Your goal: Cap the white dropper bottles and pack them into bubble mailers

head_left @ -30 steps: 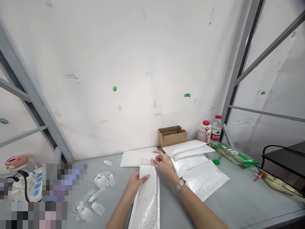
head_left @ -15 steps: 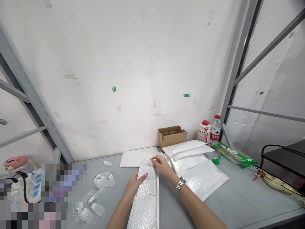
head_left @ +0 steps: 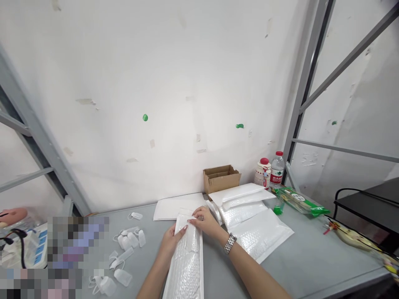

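A long white bubble mailer lies lengthwise in front of me, its far end between my hands. My left hand grips its left edge, thumb on top and the other fingers underneath. My right hand pinches the top of the mailer near its far end, with a metal watch on the wrist. Just right of my right hand rests a pile of white bubble mailers. Behind the far end lies a flat white mailer. Several small translucent white loop tags are scattered left of my left hand.
An open cardboard box stands against the wall behind the mailers. At the back right are a white jar with a red lid, a water bottle and a green packet. A power strip sits at far left.
My right hand has moved from the mailer's far tip slightly nearer to me, pressing onto its surface. The view has shifted a little to the right.
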A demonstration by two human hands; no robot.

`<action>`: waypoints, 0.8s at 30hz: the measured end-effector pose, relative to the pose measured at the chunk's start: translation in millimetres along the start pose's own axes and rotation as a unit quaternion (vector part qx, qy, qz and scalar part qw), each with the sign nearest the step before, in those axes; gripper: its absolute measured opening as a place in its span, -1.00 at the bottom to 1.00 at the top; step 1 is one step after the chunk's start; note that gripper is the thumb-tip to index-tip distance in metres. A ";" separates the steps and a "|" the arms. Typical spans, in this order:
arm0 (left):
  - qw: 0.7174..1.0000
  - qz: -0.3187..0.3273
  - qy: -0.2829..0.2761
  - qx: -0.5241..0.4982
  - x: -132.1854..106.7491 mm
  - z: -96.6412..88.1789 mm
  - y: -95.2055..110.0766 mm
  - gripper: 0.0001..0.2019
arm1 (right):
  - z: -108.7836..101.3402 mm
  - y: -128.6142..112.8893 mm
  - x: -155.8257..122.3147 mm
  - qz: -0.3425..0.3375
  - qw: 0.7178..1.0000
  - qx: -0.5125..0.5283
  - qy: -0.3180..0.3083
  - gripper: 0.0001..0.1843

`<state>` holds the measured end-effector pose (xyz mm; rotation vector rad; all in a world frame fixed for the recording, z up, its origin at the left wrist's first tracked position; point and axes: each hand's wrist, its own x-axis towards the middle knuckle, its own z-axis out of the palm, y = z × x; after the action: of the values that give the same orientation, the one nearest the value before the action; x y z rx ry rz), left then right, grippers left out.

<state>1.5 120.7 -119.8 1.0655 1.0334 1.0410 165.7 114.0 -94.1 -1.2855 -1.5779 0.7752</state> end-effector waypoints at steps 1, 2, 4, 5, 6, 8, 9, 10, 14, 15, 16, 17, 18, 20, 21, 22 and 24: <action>1.000 0.008 0.006 0.002 -1.4 -0.2 2.1 -0.49 | 1.0 0.0 -0.4 0.008 1.000 -0.002 0.029 -0.72; 1.000 0.015 0.015 0.004 -2.9 -0.4 4.2 -0.48 | 1.9 0.3 -0.5 0.015 0.998 -0.004 0.060 -0.75; 0.999 0.025 0.034 0.002 -6.2 0.2 8.3 -0.47 | 3.4 1.5 0.0 0.032 0.995 0.009 0.093 -0.76; 0.999 0.028 0.039 0.001 -7.8 1.2 10.3 -0.47 | 3.8 2.3 0.5 0.042 0.995 0.026 0.086 -0.75; 0.999 0.032 0.043 0.000 -9.5 2.7 12.3 -0.47 | 3.9 2.9 0.9 0.052 0.995 0.045 0.067 -0.73; 0.998 0.047 0.041 0.008 -13.2 7.3 15.9 -0.47 | 3.3 3.9 1.2 0.073 0.994 0.086 0.009 -0.65; 0.997 0.058 0.041 0.018 -15.6 9.8 17.2 -0.47 | 2.7 4.2 1.1 0.081 0.992 0.100 -0.015 -0.61; 0.996 0.070 0.045 0.032 -18.9 12.0 18.1 -0.47 | 2.0 4.4 0.8 0.085 0.990 0.109 -0.032 -0.57; 0.980 0.102 0.130 0.111 -47.6 13.6 15.5 -0.51 | 0.8 6.3 0.0 0.086 0.988 0.115 -0.058 -0.53; 0.971 0.106 0.165 0.135 -59.2 11.5 13.7 -0.51 | 1.3 7.4 0.2 0.086 0.989 0.109 -0.059 -0.53; 0.959 0.106 0.205 0.168 -72.0 8.3 11.8 -0.51 | 2.2 8.8 0.3 0.086 0.989 0.101 -0.058 -0.54; 0.943 0.117 0.237 0.202 -85.2 3.9 9.8 -0.52 | 3.4 10.3 0.4 0.088 0.990 0.092 -0.057 -0.54; 0.926 0.148 0.258 0.234 -98.0 -1.7 8.2 -0.54 | 4.8 11.7 0.3 0.089 0.991 0.083 -0.056 -0.55; 0.876 0.208 0.320 0.295 -120.0 -17.0 6.6 -0.56 | 7.6 13.6 -0.5 0.093 0.992 0.070 -0.056 -0.56; 0.842 0.234 0.366 0.321 -128.3 -26.4 6.9 -0.54 | 8.9 13.9 -1.2 0.095 0.992 0.065 -0.058 -0.56; 0.806 0.244 0.411 0.348 -134.5 -36.4 8.0 -0.53 | 9.8 13.6 -2.0 0.096 0.992 0.060 -0.059 -0.56; 0.742 0.234 0.502 0.378 -141.4 -56.5 12.0 -0.51 | 10.9 11.7 -3.6 0.095 0.992 0.049 -0.062 -0.56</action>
<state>-81.8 -5.6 -98.5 1.4742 2.2862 1.7563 160.1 114.4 -109.5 -1.3494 -1.5092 1.0578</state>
